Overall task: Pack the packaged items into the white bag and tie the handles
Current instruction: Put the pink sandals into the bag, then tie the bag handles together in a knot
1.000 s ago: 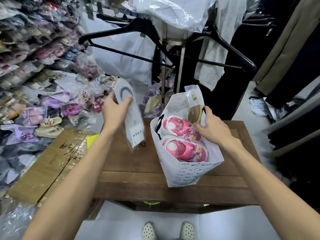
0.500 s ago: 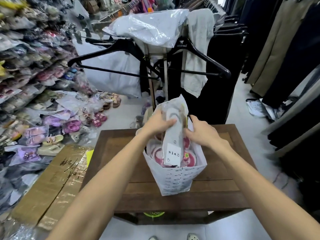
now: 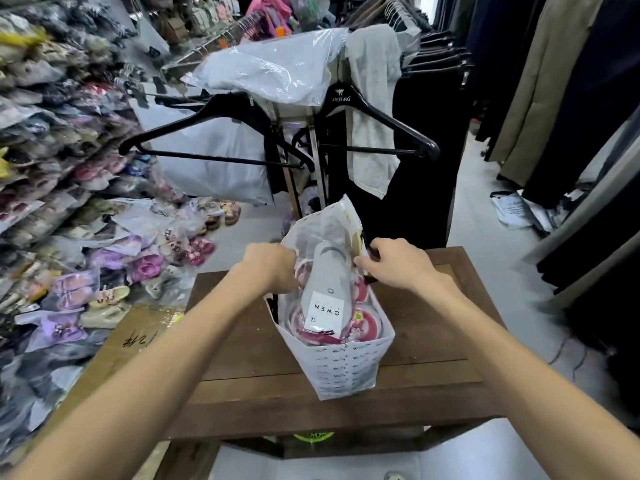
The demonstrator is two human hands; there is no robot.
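Observation:
A white printed bag (image 3: 346, 370) stands open on the wooden table (image 3: 426, 344). Inside it a clear packet of grey socks with an OWEN label (image 3: 327, 289) lies on top of packaged pink shoes (image 3: 363, 325). My left hand (image 3: 273, 266) grips the bag's left rim, fingers curled over the edge. My right hand (image 3: 394, 263) pinches the right rim near a black handle. The far flap of the bag stands up behind the packet.
A brown cardboard box (image 3: 114, 348) lies left of the table. Heaps of bagged shoes (image 3: 69, 216) fill the shelves and floor on the left. Behind the table stands a rack with black hangers (image 3: 377, 116) and plastic-wrapped clothes. Dark garments hang on the right.
My left hand carried the sock packet from the left into the bag and let it go. Both hands now hold the bag's rims.

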